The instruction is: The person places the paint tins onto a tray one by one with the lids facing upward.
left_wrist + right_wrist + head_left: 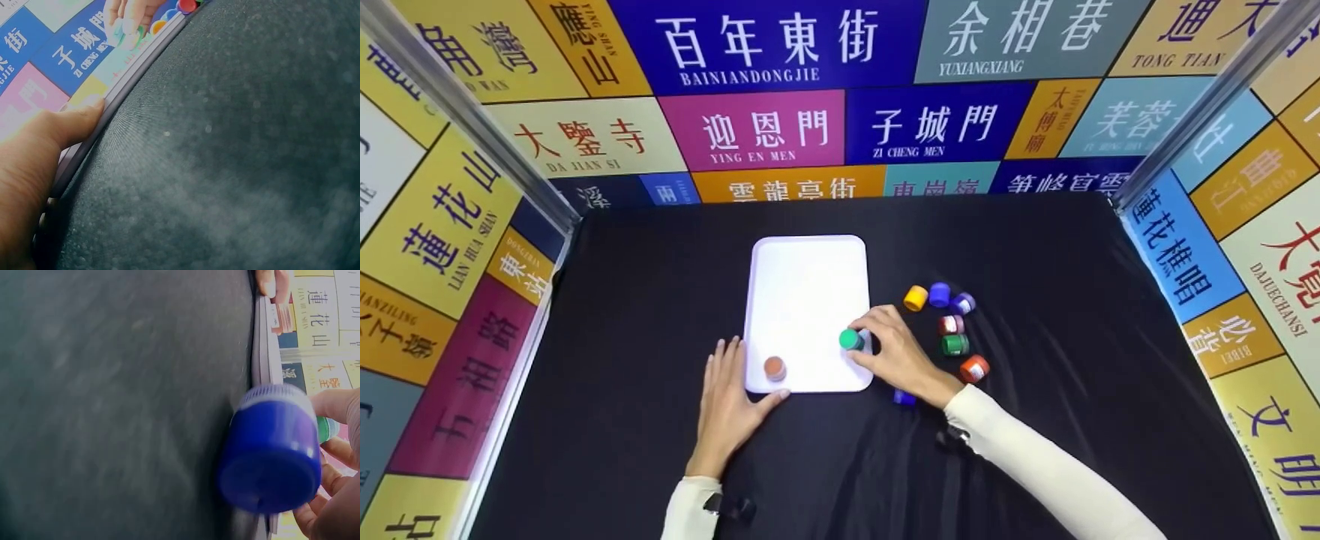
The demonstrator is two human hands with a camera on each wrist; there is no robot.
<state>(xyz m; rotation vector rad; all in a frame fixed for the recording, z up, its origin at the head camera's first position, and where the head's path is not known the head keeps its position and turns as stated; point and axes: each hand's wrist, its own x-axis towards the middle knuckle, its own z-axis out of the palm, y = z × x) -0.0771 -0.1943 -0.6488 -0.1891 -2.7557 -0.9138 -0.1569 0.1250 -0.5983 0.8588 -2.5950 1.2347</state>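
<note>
Gripping of a green jar point(851, 340) by the right hand point(894, 351) is noted, thumb and fingers curled round its side, over the right near part of a white tray point(810, 289). The jar's round flat end is turned up toward the head camera, so its axis is read as roughly upright, slightly tilted; whether its underside touches the tray cannot be told. The left hand point(727, 409) is laid against the tray's left near corner, fingers straight and pointed far along the left edge, thumb spread onto the near rim; nothing is grasped by it. The tray is smooth, rectangular and round-cornered, its long axis run near to far, with a thin raised rim. Near its left near corner an orange-brown jar point(775, 368) is stood upright. Just beside the right near corner a blue jar point(270, 450) is seen on its side, a glossy, rounded cylinder whose flat end is faced toward the right wrist camera, with a paler ribbed band at the opposite end. To the right, six short cylindrical jars are scattered: a yellow jar point(916, 298) and two blue-violet ones farthest, then red, green and orange-red ones nearer, their axes variously turned. All is borne by a black cloth point(660, 300), matt and finely woven, slightly creased at the right, backed by printed lettered panels point(765, 131).
</note>
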